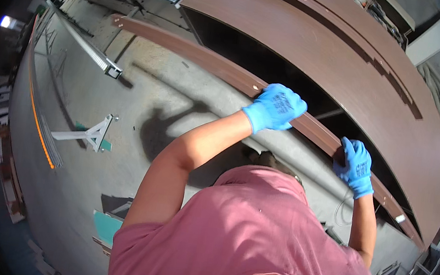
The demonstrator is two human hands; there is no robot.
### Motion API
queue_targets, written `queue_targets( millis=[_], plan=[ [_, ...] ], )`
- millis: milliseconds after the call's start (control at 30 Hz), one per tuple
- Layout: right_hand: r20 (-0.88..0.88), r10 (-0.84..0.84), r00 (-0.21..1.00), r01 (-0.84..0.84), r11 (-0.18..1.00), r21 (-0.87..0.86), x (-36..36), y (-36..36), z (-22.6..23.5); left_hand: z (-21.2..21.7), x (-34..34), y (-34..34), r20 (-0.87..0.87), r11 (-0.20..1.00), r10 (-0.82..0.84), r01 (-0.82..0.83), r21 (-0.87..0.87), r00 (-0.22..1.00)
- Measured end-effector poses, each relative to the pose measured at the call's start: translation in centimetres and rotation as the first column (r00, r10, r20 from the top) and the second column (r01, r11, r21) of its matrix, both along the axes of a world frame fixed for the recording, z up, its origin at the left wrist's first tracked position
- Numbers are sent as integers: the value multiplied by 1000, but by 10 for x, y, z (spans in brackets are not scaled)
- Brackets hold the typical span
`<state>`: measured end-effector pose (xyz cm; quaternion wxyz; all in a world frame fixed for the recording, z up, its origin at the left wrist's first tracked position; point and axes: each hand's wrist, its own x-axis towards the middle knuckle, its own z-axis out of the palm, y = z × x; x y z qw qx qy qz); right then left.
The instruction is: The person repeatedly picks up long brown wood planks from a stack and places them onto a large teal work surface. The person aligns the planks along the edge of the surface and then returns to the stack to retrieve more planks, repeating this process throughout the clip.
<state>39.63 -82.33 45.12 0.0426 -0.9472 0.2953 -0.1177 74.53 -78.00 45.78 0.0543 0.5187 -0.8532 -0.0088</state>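
Observation:
A long brown profile bar runs slantwise in front of me, from the upper left down to the lower right, along the near edge of a brown workbench. My left hand, in a blue work glove, is closed over the bar near its middle. Farther right, my right hand, gloved the same way, has its fingers curled over the bar too. A dark patch shows at its fingers; I cannot make out what it is. Small light fittings, one a white piece, sit along the bar. The undersides of both grips are hidden.
The wide brown bench top lies beyond the bar, with a slotted brown strip on it. To the left stand a white metal bracket, a pale ribbed rail and long stacked profiles with an orange edge. Grey concrete floor lies below.

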Motion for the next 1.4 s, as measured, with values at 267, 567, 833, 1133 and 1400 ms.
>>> queue_targets(
  millis=[267,567,833,1133,1400],
  plan=[
    [-7,135,991,-133,982,130,61,75,26,1,49,106,-139,991,52,-68,-113,989],
    [-6,264,965,-255,936,242,109,154,30,1,95,222,-91,974,186,-196,-116,978],
    [11,378,926,-371,900,230,138,219,12,-17,127,309,-129,981,185,-191,-35,974],
    [29,397,917,-388,876,285,155,256,-6,-28,135,353,-97,968,251,-248,45,963],
    [-24,399,917,-362,856,369,170,283,-12,-51,144,377,-209,952,290,-257,168,934]
  ],
)
